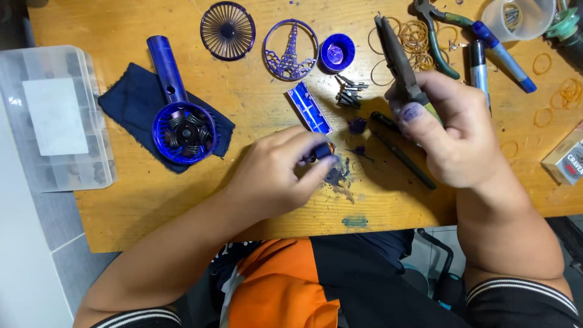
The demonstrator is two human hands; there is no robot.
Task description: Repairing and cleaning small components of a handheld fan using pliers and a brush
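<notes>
My left hand (276, 170) pinches a small dark blue part (322, 152) between thumb and fingers just above the wooden table (121, 206). My right hand (452, 130) grips a pair of dark pliers (395, 54) by the handles, jaws pointing away from me. A blue handheld fan body (181, 124) with its motor exposed lies on a dark cloth (130, 97) to the left. A blue rectangular cover (310, 108) rests between my hands.
A round blue grille (228, 30), a ring with a tower figure (291, 50) and a blue cap (337, 53) lie at the far side. Screws (349, 91), rubber bands (416, 33), green-handled pliers (440, 36), markers (504, 54), a plastic cup (522, 18) and a clear organiser box (54, 121) surround them.
</notes>
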